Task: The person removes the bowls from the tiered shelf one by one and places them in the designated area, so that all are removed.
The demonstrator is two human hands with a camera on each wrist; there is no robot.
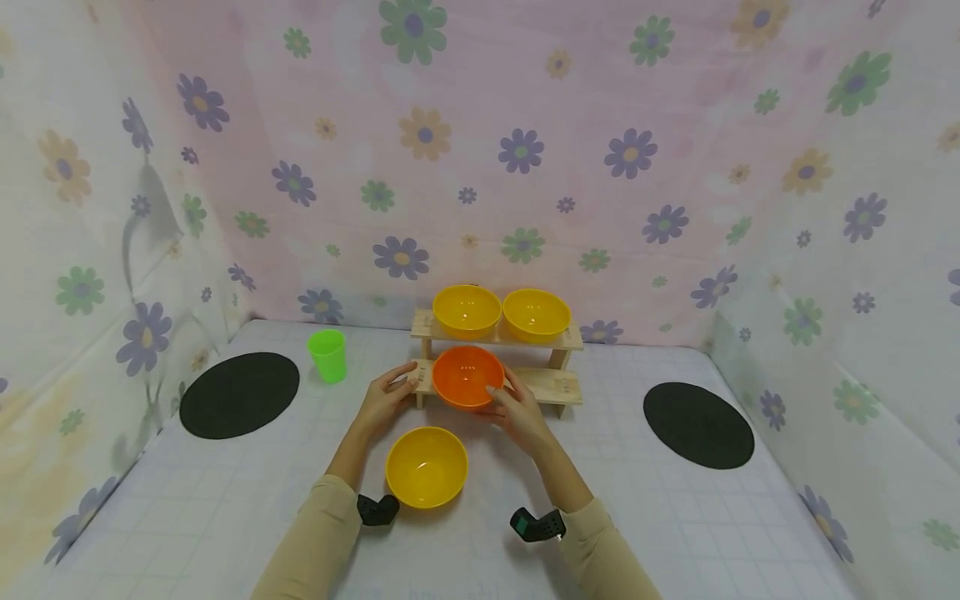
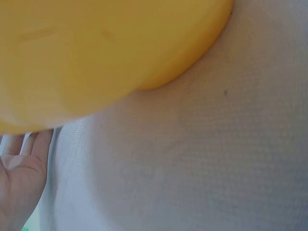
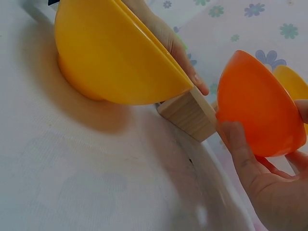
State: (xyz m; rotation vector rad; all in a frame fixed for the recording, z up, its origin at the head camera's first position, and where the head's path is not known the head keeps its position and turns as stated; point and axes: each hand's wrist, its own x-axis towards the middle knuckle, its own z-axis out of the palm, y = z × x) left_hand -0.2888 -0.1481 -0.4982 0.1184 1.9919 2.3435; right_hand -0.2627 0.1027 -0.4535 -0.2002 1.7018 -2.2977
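Note:
My right hand (image 1: 517, 412) holds an orange bowl (image 1: 459, 379) over the lower tier of a small wooden two-tier stand (image 1: 551, 385). Its thumb is on the bowl's near right rim and fingers reach underneath, as the right wrist view also shows. At the left end of that lower tier is my left hand (image 1: 385, 402), its fingers extended beside the wood; firm contact cannot be made out. A yellow bowl (image 1: 427, 468) stands on the table between my forearms. Two more yellow bowls, one left (image 1: 467, 312) and one right (image 1: 536, 316), sit on the upper tier.
A green cup (image 1: 327, 357) stands left of the stand. Flat black ovals lie on the table, one at the left (image 1: 240, 396) and one at the right (image 1: 699, 425). Flower-patterned cloth (image 1: 480, 200) encloses the back and sides.

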